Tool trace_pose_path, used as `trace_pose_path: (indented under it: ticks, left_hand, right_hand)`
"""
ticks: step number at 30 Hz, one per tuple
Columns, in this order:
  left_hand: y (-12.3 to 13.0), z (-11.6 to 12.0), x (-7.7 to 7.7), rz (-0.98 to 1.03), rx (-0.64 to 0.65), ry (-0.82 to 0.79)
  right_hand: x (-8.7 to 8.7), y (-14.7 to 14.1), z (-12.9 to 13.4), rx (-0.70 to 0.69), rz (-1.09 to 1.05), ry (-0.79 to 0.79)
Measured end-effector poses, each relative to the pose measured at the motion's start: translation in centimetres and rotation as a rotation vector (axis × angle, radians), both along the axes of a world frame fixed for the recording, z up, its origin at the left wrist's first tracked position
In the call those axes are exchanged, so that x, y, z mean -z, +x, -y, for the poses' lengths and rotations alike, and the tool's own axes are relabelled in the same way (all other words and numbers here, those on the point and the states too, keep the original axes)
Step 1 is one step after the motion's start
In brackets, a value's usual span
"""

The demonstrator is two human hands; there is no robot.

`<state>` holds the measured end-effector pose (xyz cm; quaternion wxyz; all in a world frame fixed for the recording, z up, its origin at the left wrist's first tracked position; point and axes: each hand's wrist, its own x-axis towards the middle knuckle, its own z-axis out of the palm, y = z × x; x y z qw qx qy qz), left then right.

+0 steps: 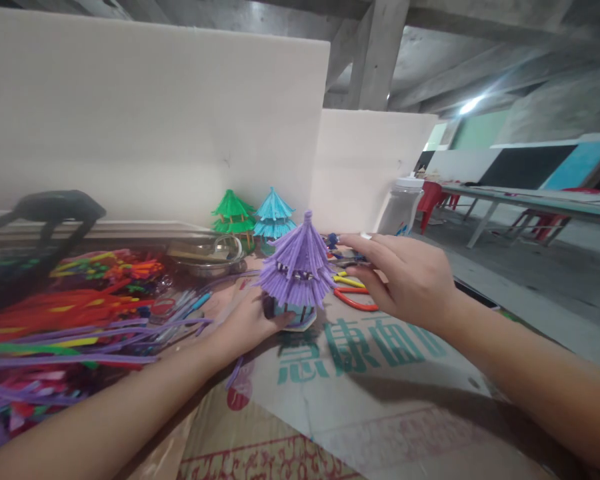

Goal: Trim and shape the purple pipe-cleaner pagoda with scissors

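Observation:
A purple pavilion model (pixel 300 267), with a two-tier pointed roof that looks made of fuzzy pipe cleaners, stands upright on a pale base. My left hand (pixel 253 317) is closed around its lower part from the left, the thumb at the front of the base. Right of the roof is my right hand (pixel 405 273), its index finger and thumb apart. Near those fingertips lie a small dark blue object (pixel 333 239) and a tool with red handles (pixel 357 300). Yellow handles (pixel 349 280) show just behind. Some of the right fingers are hidden.
Green (pixel 233 217) and light blue (pixel 274 213) pavilion models stand at the back beside a metal bowl (pixel 207 263). Colourful pipe cleaners (pixel 80 303) pile up on the left. A white-capped bottle (pixel 403 203) stands back right. Printed cardboard (pixel 360 400) covers the table; white boards (pixel 155 127) rise behind.

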<state>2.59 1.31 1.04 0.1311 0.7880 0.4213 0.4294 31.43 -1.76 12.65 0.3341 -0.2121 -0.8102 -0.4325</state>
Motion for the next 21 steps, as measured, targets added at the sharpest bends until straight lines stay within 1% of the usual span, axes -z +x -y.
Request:
trace_pose_path:
  ticks: [2,3,5,9,16,21]
  left_hand:
    - [0.1,0.2,-0.2,0.041,0.062,-0.019]
    - [0.1,0.3,-0.3,0.058,0.071,-0.016]
    - [0.2,0.5,-0.4,0.063,0.039,0.011]
    - [0.5,0.8,-0.5,-0.001,-0.030,0.047]
    - [0.7,1.0,-0.6,0.008,-0.017,0.052]
    - [1.0,1.2,-1.0,0.006,0.018,0.030]
  right_hand:
    - [0.1,0.0,0.2,0.002,0.004,-0.024]
    - [0.1,0.1,0.3,0.009,0.010,-0.026]
    - [0.1,0.1,0.4,0.023,0.024,-0.017]
    - [0.1,0.1,0.3,0.038,0.043,-0.009]
    - [0.3,-0.3,-0.2,0.015,0.055,0.000]
    - [0.0,-0.6,0.7,0.077,0.067,-0.047]
